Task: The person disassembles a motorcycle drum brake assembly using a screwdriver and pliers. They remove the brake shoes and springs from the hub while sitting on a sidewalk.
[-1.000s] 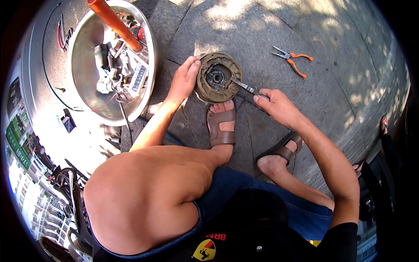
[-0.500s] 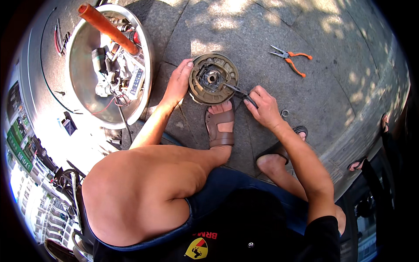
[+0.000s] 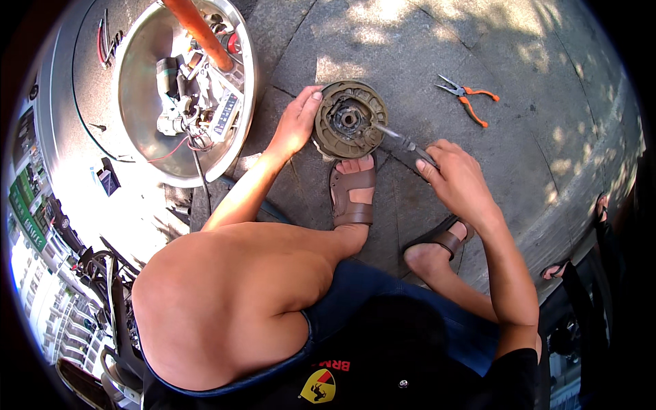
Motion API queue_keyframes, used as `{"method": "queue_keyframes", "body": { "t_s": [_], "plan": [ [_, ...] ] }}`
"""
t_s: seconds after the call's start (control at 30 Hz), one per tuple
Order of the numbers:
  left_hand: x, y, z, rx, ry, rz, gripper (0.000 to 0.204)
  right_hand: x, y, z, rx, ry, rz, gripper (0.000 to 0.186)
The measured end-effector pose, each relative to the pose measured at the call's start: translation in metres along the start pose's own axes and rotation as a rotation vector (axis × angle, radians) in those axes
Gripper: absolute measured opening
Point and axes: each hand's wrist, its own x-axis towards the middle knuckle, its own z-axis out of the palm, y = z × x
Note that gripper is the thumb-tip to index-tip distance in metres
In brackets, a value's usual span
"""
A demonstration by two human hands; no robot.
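Note:
A round, brownish drum brake plate (image 3: pixel 335 140) with curved shoes and a central hub stands just beyond my sandalled foot. My left hand (image 3: pixel 295 126) is closed on its left edge, thumb along the rim. In my right hand (image 3: pixel 459 176) are slim pliers (image 3: pixel 406 144) with dark handles, held in a closed grip to the right of the brake plate. The pliers' narrow metal tip reaches the plate's right side near the ends of the shoes; I cannot tell whether it grips anything there.
Left of my left hand stands a metal basin (image 3: pixel 140 147) holding assorted parts and tools, with an orange handle (image 3: pixel 201 34) sticking up. Orange-handled pliers (image 3: pixel 468 96) lie on the paving at right. Another person's sandalled feet (image 3: pixel 557 268) show at far right.
My right hand has drawn back to the right with the pliers, whose tip moved from near the hub toward the plate's right edge. My left hand keeps its hold. The view has shifted slightly.

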Motion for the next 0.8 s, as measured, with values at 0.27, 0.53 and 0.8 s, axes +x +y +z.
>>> {"method": "queue_keyframes", "body": {
  "t_s": [0.27, 0.53, 0.8],
  "plan": [
    [0.001, -0.001, -0.004, 0.055, 0.003, -0.018, 0.039, 0.059, 0.003, 0.014, 0.455, -0.360, 0.155, 0.041],
    [0.002, -0.008, -0.008, 0.082, -0.002, 0.006, 0.038, 0.088, 0.004, 0.007, 0.629, -0.537, 0.259, 0.046],
    [0.001, -0.006, -0.005, 0.084, 0.004, -0.013, 0.038, 0.091, 0.002, -0.002, 0.515, -0.578, 0.235, 0.045]
  ]
}}
